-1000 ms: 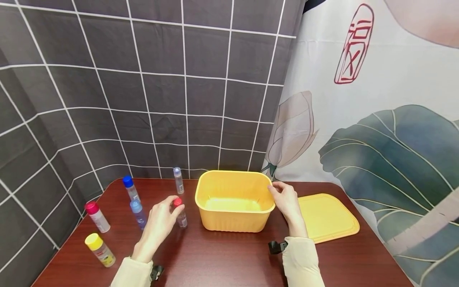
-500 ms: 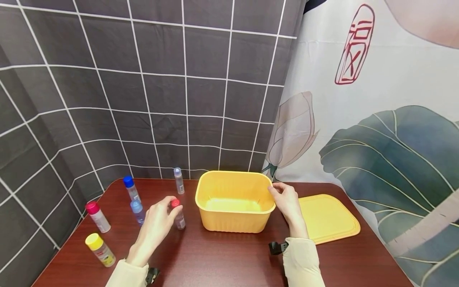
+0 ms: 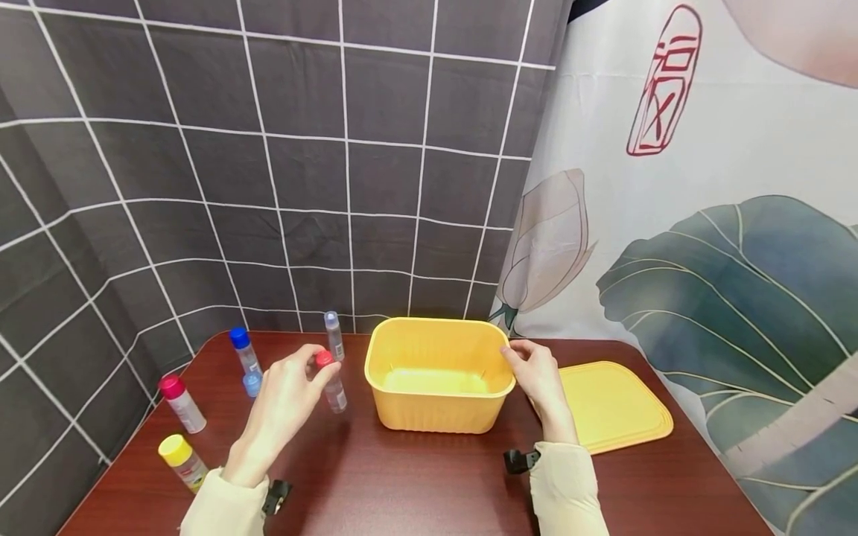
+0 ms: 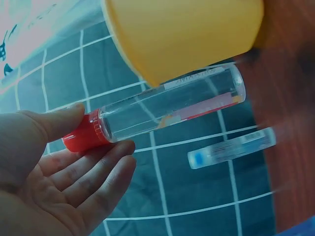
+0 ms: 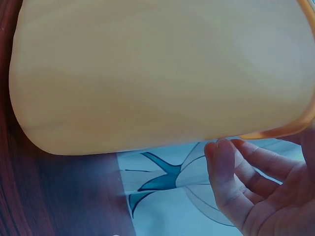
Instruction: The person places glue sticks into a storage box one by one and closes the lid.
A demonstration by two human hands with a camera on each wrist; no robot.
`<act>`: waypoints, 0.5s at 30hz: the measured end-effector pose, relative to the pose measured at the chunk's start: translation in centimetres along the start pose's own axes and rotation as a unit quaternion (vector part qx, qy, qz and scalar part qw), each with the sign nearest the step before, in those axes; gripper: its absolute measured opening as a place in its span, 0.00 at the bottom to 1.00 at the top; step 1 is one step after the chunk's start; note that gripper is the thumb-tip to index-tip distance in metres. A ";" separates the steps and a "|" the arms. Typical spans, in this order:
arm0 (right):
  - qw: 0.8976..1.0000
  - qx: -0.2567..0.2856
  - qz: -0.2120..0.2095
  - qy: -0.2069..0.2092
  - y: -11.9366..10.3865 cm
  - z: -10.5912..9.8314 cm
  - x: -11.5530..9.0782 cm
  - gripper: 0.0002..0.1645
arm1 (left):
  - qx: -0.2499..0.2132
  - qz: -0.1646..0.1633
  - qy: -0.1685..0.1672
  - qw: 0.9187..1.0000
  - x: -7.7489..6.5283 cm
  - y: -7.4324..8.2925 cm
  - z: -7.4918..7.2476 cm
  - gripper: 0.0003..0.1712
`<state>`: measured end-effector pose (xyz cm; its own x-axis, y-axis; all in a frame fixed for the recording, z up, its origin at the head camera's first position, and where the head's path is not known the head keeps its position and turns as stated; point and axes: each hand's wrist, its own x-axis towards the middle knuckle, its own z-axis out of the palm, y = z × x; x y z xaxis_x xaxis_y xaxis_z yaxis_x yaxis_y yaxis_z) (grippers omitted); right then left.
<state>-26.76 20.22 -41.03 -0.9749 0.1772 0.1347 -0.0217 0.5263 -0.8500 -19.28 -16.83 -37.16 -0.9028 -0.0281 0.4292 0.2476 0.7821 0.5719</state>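
Observation:
With thumb and fingers, my left hand [image 3: 281,398] pinches the red cap of a clear, slim bottle [image 3: 335,391], just left of the yellow box. In the left wrist view the bottle [image 4: 172,105] shows a label and transparent walls, and it seems raised off the table. My right hand [image 3: 539,376] grips the right rim of the yellow plastic box [image 3: 436,413], which stands upright, its inside bare. The right wrist view has the thumb and fingers of that hand [image 5: 246,182] at the rim [image 5: 290,129]; some fingertips are hidden.
A small clear bottle with a pale blue cap [image 3: 333,335] stands behind. At left are bottles with a dark blue cap [image 3: 240,339], light blue cap [image 3: 252,383], crimson cap [image 3: 182,402] and yellow cap [image 3: 179,458]. A yellow lid [image 3: 613,406] lies right of the box.
My left hand has moved up and slightly left with the red-capped bottle, now covering more of the light blue-capped one. My right hand and the box have stayed put.

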 end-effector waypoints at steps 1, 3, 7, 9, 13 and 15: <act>1.000 0.003 0.002 -0.002 0.0 0.0 0.0 0.21 | 0.000 0.003 0.002 1.000 0.2 0.2 -0.2 0.16; 1.000 0.009 0.004 -0.005 0.0 0.0 0.0 0.21 | 0.000 0.009 0.004 1.000 0.6 0.6 -0.7 0.16; 1.000 0.016 0.006 -0.006 0.0 0.0 0.0 0.21 | 0.005 0.034 0.015 0.999 1.6 1.5 -1.6 0.16; 1.000 0.016 0.006 -0.005 0.0 0.0 0.1 0.20 | 0.014 0.050 0.022 0.998 2.2 2.0 -1.9 0.17; 1.000 0.015 0.007 -0.003 0.1 0.0 0.1 0.20 | 0.023 0.069 0.024 0.997 3.6 3.4 -2.5 0.17; 1.000 0.016 0.008 -0.003 0.1 0.0 0.0 0.20 | 0.023 0.073 0.016 0.997 4.1 4.1 -2.8 0.17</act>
<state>-26.77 20.30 -41.08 -0.9767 0.1797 0.1176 -0.0132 0.4961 -0.8681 -21.01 -15.46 -31.10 -0.8468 0.0687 0.5275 0.3583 0.8065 0.4703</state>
